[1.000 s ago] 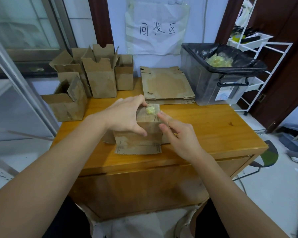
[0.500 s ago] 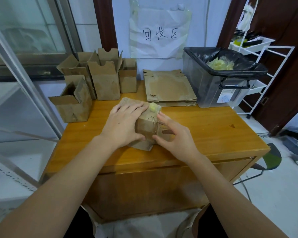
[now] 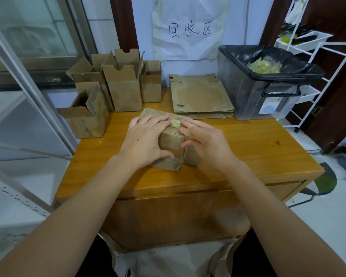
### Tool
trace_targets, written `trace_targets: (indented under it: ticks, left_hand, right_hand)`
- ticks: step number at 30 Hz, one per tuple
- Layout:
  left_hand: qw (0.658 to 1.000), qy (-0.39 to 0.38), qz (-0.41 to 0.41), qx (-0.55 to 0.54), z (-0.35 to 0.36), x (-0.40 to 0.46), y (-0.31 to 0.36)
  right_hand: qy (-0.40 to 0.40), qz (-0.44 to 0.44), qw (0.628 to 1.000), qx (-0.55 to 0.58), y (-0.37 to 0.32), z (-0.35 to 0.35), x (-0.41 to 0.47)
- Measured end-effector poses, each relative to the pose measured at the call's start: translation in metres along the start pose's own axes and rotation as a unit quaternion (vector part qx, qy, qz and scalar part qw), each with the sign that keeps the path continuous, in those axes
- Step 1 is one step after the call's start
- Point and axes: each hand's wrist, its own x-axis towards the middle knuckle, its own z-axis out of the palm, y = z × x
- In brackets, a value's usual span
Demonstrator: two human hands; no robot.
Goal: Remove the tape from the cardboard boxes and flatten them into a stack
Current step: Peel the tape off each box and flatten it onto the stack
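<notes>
From the left hand [image 3: 146, 140] curled over the cardboard box [image 3: 171, 143] at the desk's [image 3: 248, 148] middle to the right hand [image 3: 206, 142] pinching the balled tape [image 3: 175, 123] on top, she seems mid-peel, and next must pull it free, I'd say.

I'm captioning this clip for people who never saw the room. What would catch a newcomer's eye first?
First, the left hand and right hand pressing on a small brown cardboard box at the middle of the orange wooden table, a crumpled yellowish tape wad on top of it. Behind stand opened brown cardboard boxes at left, a flattened cardboard stack, and a black-lined plastic bin at right.
</notes>
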Motion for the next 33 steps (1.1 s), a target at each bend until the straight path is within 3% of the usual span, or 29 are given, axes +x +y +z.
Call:
trace_targets:
  ticks: [6, 10, 15, 20, 26, 30, 33]
  left_hand:
    - [1.0, 0.003, -0.003, -0.003, 0.0, -0.001, 0.001]
    - [1.0, 0.008, -0.003, -0.006, 0.001, -0.001, 0.001]
    - [1.0, 0.007, -0.004, -0.005, 0.001, -0.001, -0.001]
    - [1.0, 0.003, 0.001, -0.009, 0.001, -0.001, -0.002]
    - [0.999, -0.003, 0.02, -0.034, 0.003, 0.001, -0.009]
    - [0.999, 0.007, 0.022, -0.034, 0.003, 0.002, -0.01]
    - [0.998, 0.055, -0.02, -0.005, 0.01, -0.008, 0.006]
  right_hand:
    - [-0.067, 0.062, 0.99, 0.111, -0.006, -0.012, -0.008]
    - [-0.143, 0.113, 0.983, 0.032, -0.023, -0.017, -0.009]
    - [-0.025, 0.055, 0.998, -0.004, -0.025, 0.0, -0.009]
    - [-0.021, 0.029, 0.997, 0.065, -0.013, -0.006, -0.009]
    - [-0.063, 0.093, 0.981, 0.159, -0.01, -0.011, -0.009]
    - [-0.121, 0.114, 0.976, 0.14, -0.015, -0.015, -0.014]
    - [-0.074, 0.122, 0.982, 0.123, -0.021, -0.013, -0.012]
